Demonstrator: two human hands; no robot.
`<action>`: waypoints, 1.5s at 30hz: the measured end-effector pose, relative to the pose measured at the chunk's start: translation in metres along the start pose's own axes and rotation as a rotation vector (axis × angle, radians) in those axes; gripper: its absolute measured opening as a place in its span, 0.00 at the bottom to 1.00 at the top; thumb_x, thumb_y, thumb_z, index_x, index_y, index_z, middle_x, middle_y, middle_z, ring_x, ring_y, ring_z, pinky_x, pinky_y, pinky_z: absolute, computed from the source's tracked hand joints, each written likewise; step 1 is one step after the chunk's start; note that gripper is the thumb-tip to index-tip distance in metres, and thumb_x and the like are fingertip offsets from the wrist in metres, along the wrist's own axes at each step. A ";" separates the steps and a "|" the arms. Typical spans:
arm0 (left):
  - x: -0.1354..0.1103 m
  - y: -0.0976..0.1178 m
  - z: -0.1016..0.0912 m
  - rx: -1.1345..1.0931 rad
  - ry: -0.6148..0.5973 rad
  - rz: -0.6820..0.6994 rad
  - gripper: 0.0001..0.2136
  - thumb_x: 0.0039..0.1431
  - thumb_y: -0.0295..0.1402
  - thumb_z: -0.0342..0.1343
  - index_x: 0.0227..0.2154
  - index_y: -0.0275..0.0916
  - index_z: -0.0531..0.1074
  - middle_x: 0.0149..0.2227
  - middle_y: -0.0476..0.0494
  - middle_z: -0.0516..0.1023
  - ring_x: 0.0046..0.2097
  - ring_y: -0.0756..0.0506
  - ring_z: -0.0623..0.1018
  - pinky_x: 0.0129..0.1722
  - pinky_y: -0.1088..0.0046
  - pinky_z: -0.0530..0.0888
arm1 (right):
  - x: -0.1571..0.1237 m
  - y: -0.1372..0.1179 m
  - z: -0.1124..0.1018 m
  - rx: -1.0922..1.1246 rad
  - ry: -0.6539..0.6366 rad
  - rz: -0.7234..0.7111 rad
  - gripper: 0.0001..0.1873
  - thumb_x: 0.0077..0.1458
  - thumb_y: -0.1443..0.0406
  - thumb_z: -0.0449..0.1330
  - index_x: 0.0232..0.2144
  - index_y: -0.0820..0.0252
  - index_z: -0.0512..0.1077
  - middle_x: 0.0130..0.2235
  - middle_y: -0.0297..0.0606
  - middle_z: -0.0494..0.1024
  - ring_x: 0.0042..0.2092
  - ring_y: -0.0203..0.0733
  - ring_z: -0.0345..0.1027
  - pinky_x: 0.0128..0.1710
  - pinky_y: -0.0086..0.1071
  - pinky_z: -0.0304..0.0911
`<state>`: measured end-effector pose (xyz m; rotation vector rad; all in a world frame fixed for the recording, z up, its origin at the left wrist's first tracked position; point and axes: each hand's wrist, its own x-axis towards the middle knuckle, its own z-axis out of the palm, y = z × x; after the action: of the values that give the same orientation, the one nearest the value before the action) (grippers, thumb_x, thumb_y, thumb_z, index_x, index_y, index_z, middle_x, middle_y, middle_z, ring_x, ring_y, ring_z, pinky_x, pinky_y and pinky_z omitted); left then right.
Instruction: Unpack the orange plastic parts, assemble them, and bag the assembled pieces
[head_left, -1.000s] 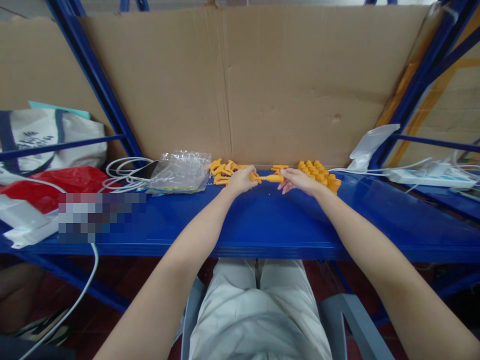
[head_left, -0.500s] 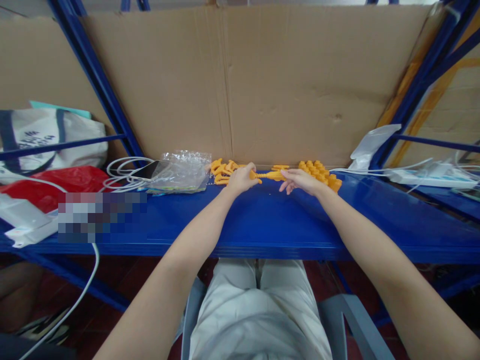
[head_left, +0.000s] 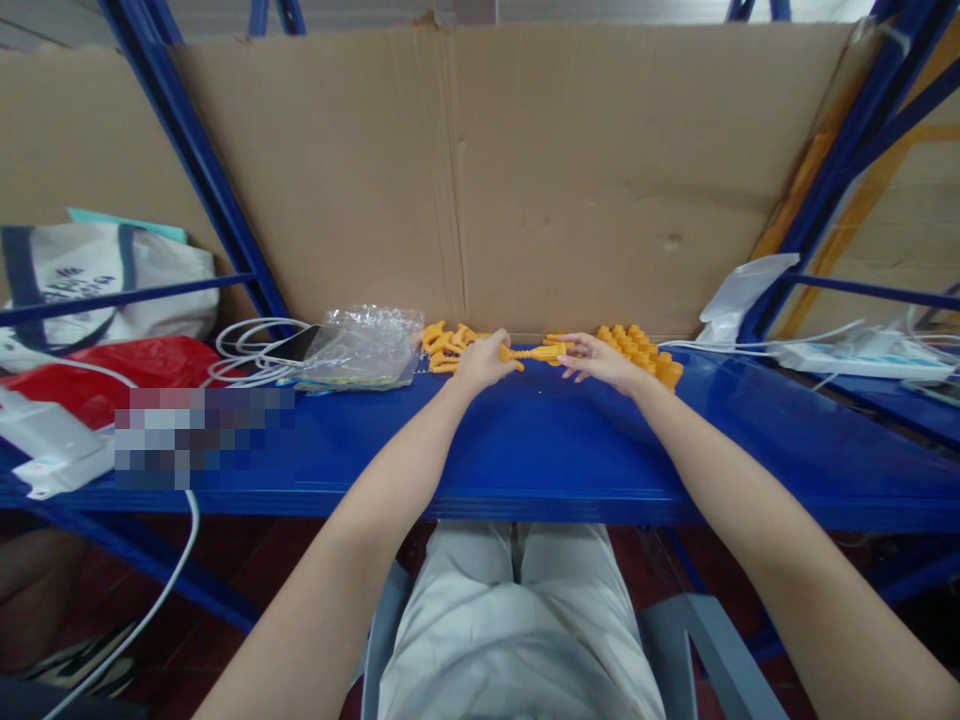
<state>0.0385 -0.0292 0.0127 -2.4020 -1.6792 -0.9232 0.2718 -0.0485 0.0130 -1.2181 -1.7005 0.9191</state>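
Note:
Between my hands, a slim orange-yellow plastic piece [head_left: 538, 353] lies level just above the blue tabletop. It has a ridged, screw-like shaft on the left and a wider body on the right. My left hand [head_left: 482, 364] is closed round its left end, where a small curved part shows by the fingers. The thumb and fingers of my right hand [head_left: 602, 363] pinch the wider right end. Loose orange-yellow curved parts [head_left: 441, 340] lie just beyond my left hand. A block of knobbed orange-yellow pieces [head_left: 641, 352] stands behind and right of my right hand.
A clear plastic bag [head_left: 367, 345] and coiled white cables [head_left: 251, 350] lie on the blue table [head_left: 540, 450] to the left, near a red bag [head_left: 150, 365]. Cardboard [head_left: 562, 180] closes off the back. A white power strip [head_left: 862, 358] sits at the right.
My right hand's fingers have shifted slightly on the wider end of the plastic piece. My left hand keeps its hold. The view has tilted up a little.

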 end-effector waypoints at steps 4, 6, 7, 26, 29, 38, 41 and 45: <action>0.000 0.002 0.000 0.006 0.001 -0.001 0.16 0.53 0.35 0.67 0.43 0.42 0.71 0.39 0.41 0.83 0.46 0.38 0.80 0.44 0.67 0.72 | 0.009 0.010 0.001 0.008 0.009 -0.068 0.14 0.57 0.66 0.67 0.45 0.60 0.72 0.39 0.41 0.82 0.26 0.32 0.73 0.23 0.24 0.66; 0.000 0.003 0.000 0.010 -0.002 0.000 0.16 0.53 0.35 0.67 0.43 0.42 0.71 0.39 0.42 0.82 0.46 0.38 0.80 0.44 0.66 0.72 | 0.010 0.010 0.000 0.006 0.009 -0.075 0.10 0.57 0.65 0.67 0.40 0.60 0.73 0.37 0.41 0.82 0.25 0.32 0.72 0.23 0.25 0.65; 0.000 0.003 0.000 0.014 -0.003 0.000 0.15 0.54 0.35 0.67 0.43 0.42 0.71 0.39 0.42 0.82 0.46 0.38 0.80 0.44 0.66 0.72 | 0.009 0.010 0.000 0.007 0.006 -0.079 0.08 0.57 0.64 0.67 0.38 0.61 0.73 0.36 0.41 0.82 0.25 0.32 0.71 0.22 0.25 0.65; -0.001 0.006 0.003 -0.121 -0.025 0.027 0.13 0.51 0.32 0.64 0.41 0.42 0.73 0.31 0.48 0.79 0.37 0.43 0.79 0.38 0.70 0.71 | 0.003 0.001 0.011 -0.570 0.233 -0.373 0.16 0.69 0.55 0.48 0.33 0.56 0.66 0.32 0.40 0.78 0.35 0.43 0.72 0.36 0.32 0.62; -0.002 0.008 0.005 -0.147 -0.016 0.065 0.12 0.51 0.32 0.63 0.40 0.42 0.73 0.30 0.49 0.79 0.35 0.44 0.78 0.37 0.70 0.71 | 0.000 -0.004 0.016 -0.813 0.290 -0.356 0.18 0.70 0.57 0.44 0.34 0.57 0.68 0.35 0.44 0.79 0.37 0.47 0.73 0.38 0.34 0.60; -0.007 0.018 -0.004 -0.070 -0.003 0.090 0.13 0.53 0.32 0.61 0.42 0.41 0.73 0.32 0.46 0.80 0.37 0.42 0.79 0.37 0.69 0.71 | 0.000 -0.005 0.012 -0.883 0.339 -0.327 0.22 0.69 0.60 0.42 0.34 0.59 0.72 0.33 0.48 0.80 0.36 0.49 0.73 0.39 0.35 0.62; -0.008 0.020 -0.006 -0.057 0.018 0.095 0.13 0.53 0.32 0.60 0.42 0.42 0.73 0.35 0.45 0.80 0.40 0.41 0.79 0.38 0.69 0.71 | 0.003 -0.004 0.012 -0.810 0.336 -0.295 0.21 0.68 0.61 0.43 0.31 0.59 0.72 0.32 0.48 0.80 0.36 0.48 0.73 0.39 0.34 0.62; -0.009 0.022 -0.007 -0.056 0.042 0.117 0.12 0.53 0.31 0.60 0.42 0.42 0.72 0.39 0.43 0.81 0.43 0.40 0.80 0.40 0.68 0.71 | 0.006 -0.003 0.011 -0.698 0.309 -0.276 0.22 0.66 0.62 0.44 0.26 0.59 0.71 0.29 0.44 0.79 0.34 0.45 0.73 0.35 0.32 0.63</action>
<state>0.0525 -0.0485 0.0201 -2.4675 -1.4999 -1.0086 0.2594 -0.0446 0.0129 -1.4147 -1.9230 -0.0578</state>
